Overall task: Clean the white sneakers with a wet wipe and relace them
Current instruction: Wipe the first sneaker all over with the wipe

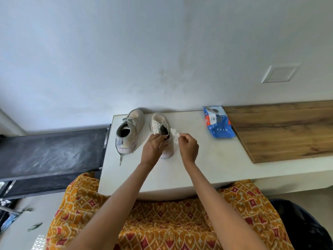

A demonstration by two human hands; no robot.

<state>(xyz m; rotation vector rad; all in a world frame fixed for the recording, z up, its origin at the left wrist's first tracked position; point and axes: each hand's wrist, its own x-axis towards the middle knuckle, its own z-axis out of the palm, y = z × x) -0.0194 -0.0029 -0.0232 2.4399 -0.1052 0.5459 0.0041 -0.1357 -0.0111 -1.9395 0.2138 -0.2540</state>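
Two white high-top sneakers stand side by side on a white table (207, 159), toes toward the wall. The left sneaker (128, 131) has loose grey laces, one end trailing over the table's left edge. My left hand (153, 147) grips the collar of the right sneaker (159, 123), covering its heel part. My right hand (188, 146) pinches a crumpled white wet wipe (175, 133) just beside that sneaker's right side.
A blue wet-wipe pack (219, 123) lies at the table's back right. A wooden board (284, 130) covers the counter to the right. A dark treadmill-like surface (52, 152) sits left of the table. The wall rises right behind the sneakers.
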